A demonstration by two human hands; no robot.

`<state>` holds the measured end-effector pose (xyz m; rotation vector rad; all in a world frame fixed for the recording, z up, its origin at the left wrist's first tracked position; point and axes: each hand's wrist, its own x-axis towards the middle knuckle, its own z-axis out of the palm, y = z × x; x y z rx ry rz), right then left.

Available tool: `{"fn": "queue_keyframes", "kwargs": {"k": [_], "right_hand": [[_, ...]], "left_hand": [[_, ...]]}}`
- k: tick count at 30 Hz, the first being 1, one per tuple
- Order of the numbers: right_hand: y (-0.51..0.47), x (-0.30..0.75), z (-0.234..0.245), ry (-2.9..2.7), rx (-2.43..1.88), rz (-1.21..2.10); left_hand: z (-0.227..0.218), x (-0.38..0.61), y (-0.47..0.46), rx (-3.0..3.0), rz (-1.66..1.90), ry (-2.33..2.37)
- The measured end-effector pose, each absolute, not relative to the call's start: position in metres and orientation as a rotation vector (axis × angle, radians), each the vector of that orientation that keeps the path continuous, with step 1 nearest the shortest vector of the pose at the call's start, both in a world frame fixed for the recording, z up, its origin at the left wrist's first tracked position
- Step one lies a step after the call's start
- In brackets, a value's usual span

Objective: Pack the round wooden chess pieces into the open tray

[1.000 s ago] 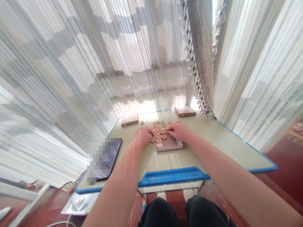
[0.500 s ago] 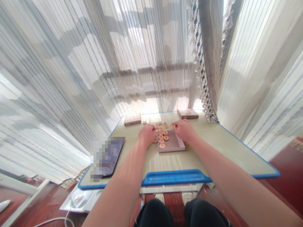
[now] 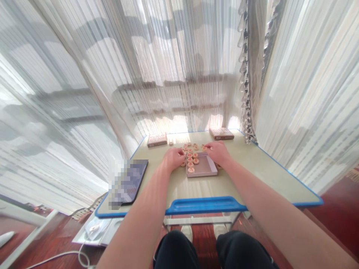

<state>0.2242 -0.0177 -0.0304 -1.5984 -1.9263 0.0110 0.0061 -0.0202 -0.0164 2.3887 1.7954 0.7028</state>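
A shallow open box (image 3: 206, 173) lies on the small table, with round wooden Chinese chess pieces (image 3: 195, 161) marked in red lined up in two columns along its left side. My left hand (image 3: 174, 158) is closed at the box's left edge, its fingertips beside several loose pieces; what they hold is hidden. At the box's far right corner, my right hand (image 3: 220, 152) has thumb and fingers pinched at a chess piece (image 3: 204, 148). More loose pieces (image 3: 195, 147) lie beyond the box, and others show partly beside it under my hands.
Two flat printed boxes stand at the far edge, one at left (image 3: 157, 139) and one at right (image 3: 221, 133). A dark tablet (image 3: 134, 183) rests on the table's left side. The table (image 3: 260, 172) has a blue rim and a blue front tray (image 3: 206, 204). Sheer curtains hang behind.
The camera view has shifted slightly. Both hands stay close to where they were, and the pieces in the box look the same.
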Motion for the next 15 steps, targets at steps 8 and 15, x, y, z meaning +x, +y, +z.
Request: {"fn": "queue_keyframes", "kwargs": {"k": [8, 15], "right_hand": [[-0.017, 0.222, -0.030, -1.953, -1.534, -0.003], [-0.027, 0.217, -0.024, -1.961, -1.184, -0.074]], "left_hand": [[-0.023, -0.001, -0.013, 2.365, 0.858, 1.766], [-0.018, 0.010, -0.015, 2.117, 1.229, 1.515]]}}
